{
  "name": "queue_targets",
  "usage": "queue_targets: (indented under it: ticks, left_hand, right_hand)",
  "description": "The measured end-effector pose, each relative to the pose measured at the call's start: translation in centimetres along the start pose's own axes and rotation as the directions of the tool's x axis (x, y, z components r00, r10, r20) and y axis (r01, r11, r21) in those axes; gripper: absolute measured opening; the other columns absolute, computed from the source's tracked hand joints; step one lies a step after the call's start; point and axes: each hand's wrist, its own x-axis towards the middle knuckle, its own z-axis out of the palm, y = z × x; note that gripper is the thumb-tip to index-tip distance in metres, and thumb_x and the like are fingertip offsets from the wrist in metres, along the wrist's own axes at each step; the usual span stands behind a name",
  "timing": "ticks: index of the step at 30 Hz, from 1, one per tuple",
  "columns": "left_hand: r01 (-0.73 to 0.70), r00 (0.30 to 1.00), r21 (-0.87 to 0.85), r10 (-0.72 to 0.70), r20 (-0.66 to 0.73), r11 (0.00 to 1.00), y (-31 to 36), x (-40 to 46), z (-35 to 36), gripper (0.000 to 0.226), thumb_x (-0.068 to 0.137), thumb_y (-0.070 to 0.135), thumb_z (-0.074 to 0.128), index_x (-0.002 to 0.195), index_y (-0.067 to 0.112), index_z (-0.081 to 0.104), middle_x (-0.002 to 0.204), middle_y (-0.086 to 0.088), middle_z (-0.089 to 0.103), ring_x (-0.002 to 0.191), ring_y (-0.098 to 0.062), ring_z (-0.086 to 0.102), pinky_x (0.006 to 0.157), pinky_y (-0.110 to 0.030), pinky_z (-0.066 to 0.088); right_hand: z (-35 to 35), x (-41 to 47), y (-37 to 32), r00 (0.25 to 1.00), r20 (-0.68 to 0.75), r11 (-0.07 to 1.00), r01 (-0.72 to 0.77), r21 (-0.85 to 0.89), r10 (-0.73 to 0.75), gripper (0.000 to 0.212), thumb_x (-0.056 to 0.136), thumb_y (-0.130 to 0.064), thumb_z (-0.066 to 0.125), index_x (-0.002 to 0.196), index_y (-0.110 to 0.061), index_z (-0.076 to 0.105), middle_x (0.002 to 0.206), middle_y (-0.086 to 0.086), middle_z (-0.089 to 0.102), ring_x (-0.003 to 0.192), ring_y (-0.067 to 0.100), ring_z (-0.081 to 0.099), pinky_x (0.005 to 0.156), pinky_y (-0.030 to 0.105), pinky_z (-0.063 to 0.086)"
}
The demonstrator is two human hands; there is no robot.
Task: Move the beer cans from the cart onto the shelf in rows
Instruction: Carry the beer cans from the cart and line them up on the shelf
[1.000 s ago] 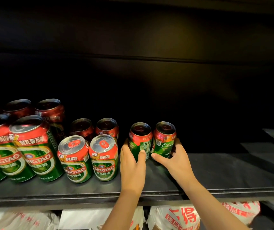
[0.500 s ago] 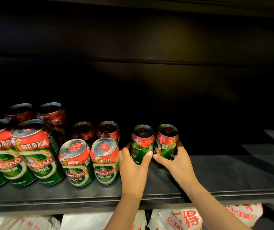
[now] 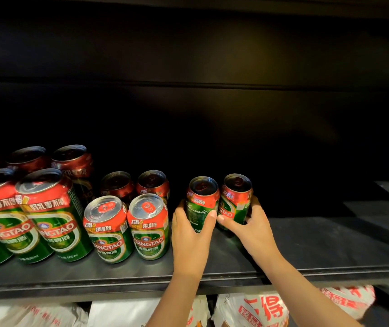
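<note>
On the dark shelf [image 3: 318,251] my left hand [image 3: 190,232] grips a small green-and-red beer can [image 3: 202,199], fingers and thumb curled round its lower half. Right beside it my right hand [image 3: 251,226] grips a second small can [image 3: 235,198]. Both cans are upright and almost touch. To their left stand two small cans in front [image 3: 107,228] [image 3: 148,225] with two more behind [image 3: 152,185]. Several tall cans [image 3: 47,213] fill the far left. The cart is out of view.
The shelf runs dark and bare to the right of my hands, with a black back wall [image 3: 235,102]. Below its front edge [image 3: 118,284] lie white bags with red print [image 3: 266,310]. An upper shelf board [image 3: 188,3] closes the space overhead.
Both hands have pushed their cans slightly deeper onto the shelf and turned them; my grips have closed further round the cans.
</note>
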Motion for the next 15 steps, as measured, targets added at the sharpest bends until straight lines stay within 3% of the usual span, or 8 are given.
queue_targets:
  ticks: [5,9,13,15]
  left_hand:
    - [-0.029,1.000,0.055,0.029,0.002,0.998,0.11,0.01,-0.04,0.040,0.081,0.055,0.054,0.099,0.020,0.046,0.099,0.005,0.047,0.098,-0.013,0.048,0.084,-0.028,0.039]
    - [0.013,1.000,0.021,-0.014,0.024,1.000,0.21,0.05,-0.03,0.040,0.080,0.051,0.058,0.104,0.022,0.045,0.103,0.005,0.054,0.099,-0.011,0.054,0.087,-0.032,0.046]
    - [0.052,0.998,-0.022,-0.051,0.035,0.998,0.69,0.01,-0.13,0.044,0.079,0.038,0.069,0.108,0.022,0.040,0.099,0.013,0.058,0.090,0.005,0.056,0.070,-0.009,0.046]
    - [0.050,0.999,-0.008,-0.050,0.021,0.999,0.66,0.10,-0.14,0.052,0.075,0.041,0.072,0.110,0.022,0.037,0.101,0.013,0.056,0.092,0.004,0.056,0.069,-0.006,0.044]
  right_hand:
    - [-0.07,-0.04,-0.16,1.000,-0.017,1.000,-0.019,0.000,0.019,0.056,0.070,-0.019,0.082,0.113,-0.029,0.048,0.106,-0.010,0.062,0.097,0.002,0.061,0.070,0.012,0.048]
    - [-0.09,-0.18,-0.34,1.000,-0.003,1.000,-0.014,0.006,0.014,0.054,0.073,-0.015,0.079,0.113,-0.030,0.046,0.107,-0.010,0.062,0.099,0.005,0.061,0.074,0.015,0.047]
    - [-0.17,-0.24,-0.35,1.000,-0.020,1.000,-0.022,0.017,0.022,0.058,0.069,-0.024,0.083,0.116,-0.025,0.049,0.108,-0.009,0.063,0.099,0.004,0.062,0.082,0.021,0.052]
    - [-0.21,-0.23,-0.30,0.999,-0.035,1.000,-0.018,0.020,0.018,0.064,0.066,-0.028,0.085,0.119,-0.024,0.049,0.108,-0.011,0.064,0.098,0.003,0.063,0.081,0.020,0.052]
